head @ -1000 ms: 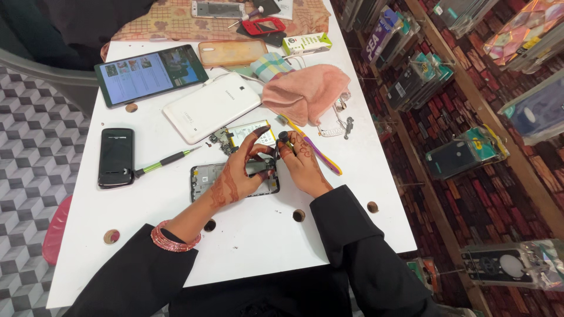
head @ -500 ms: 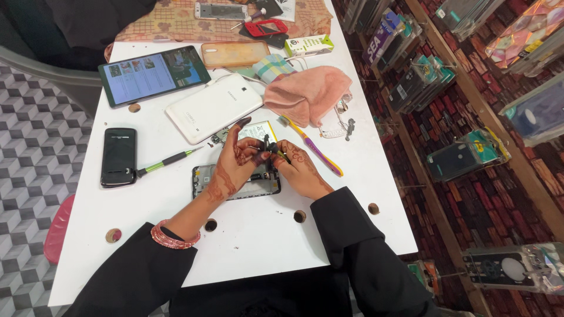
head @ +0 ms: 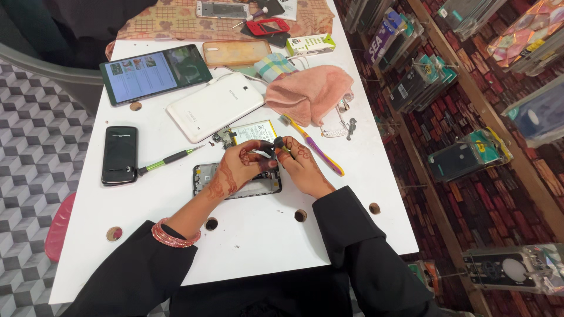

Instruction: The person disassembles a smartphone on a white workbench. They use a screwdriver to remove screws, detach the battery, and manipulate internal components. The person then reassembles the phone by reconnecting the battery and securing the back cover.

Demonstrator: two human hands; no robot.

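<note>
Here the left hand (head: pixel 235 170) presses down on an opened phone (head: pixel 238 182) lying mid-desk (head: pixel 258 246). The right hand (head: pixel 302 167), close beside it, pinches a small dark-tipped tool (head: pixel 278 142) over the phone. A green screwdriver (head: pixel 167 160) lies nearby.

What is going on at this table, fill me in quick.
A person in black sleeves is working on an opened phone lying on the white table. The left hand rests on the phone, and the right hand pinches a small dark tool just above it. A flat battery and a toothbrush lie just behind the hands. A green screwdriver, a black phone, a white tablet and a pink cloth lie around them.
</note>
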